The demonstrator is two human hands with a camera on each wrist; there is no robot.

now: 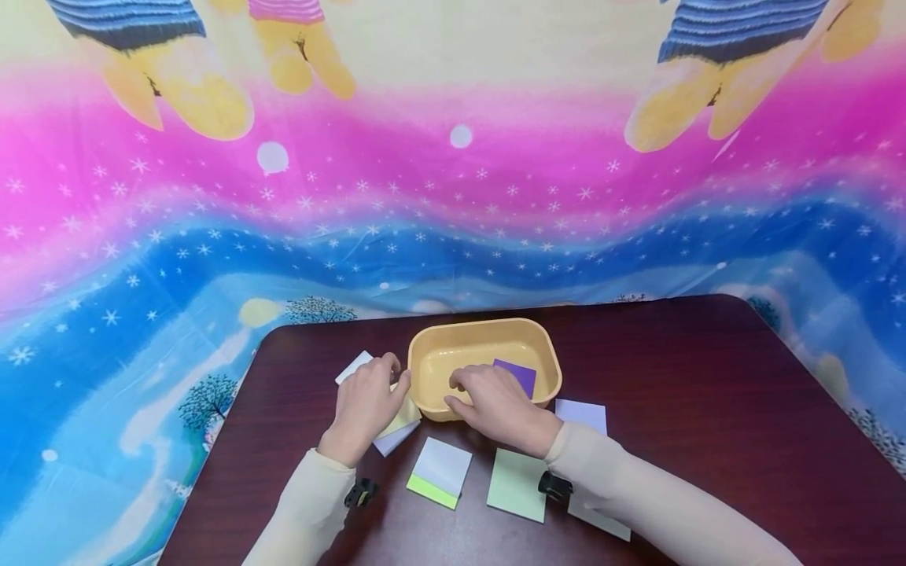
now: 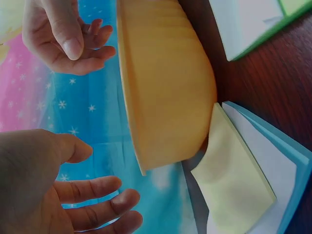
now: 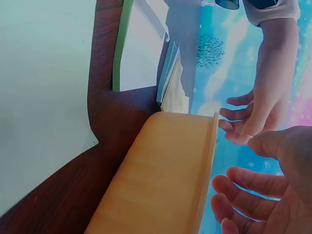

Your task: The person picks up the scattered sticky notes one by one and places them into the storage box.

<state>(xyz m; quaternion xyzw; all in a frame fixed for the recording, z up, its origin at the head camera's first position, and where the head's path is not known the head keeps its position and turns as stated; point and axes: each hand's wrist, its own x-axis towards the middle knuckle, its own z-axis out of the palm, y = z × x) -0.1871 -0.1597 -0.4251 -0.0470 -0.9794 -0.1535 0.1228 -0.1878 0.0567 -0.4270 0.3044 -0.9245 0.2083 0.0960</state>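
two hands (image 1: 364, 407), fingers loose, gripping nothing, by yellow tub (image 1: 447, 358), long axis approx l-r

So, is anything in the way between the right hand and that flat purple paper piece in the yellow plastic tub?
Nothing visible: the bare right hand is above the open yellow plastic tub, hiding part of the flat purple paper piece inside, and nothing shows between them.

The head view looks forward and down from above, farthest back, across the table (image 1: 694, 409). Both wrist views look in close and low, tipped sideways opposite ways, and share the outer wall of the tub (image 2: 168, 87)
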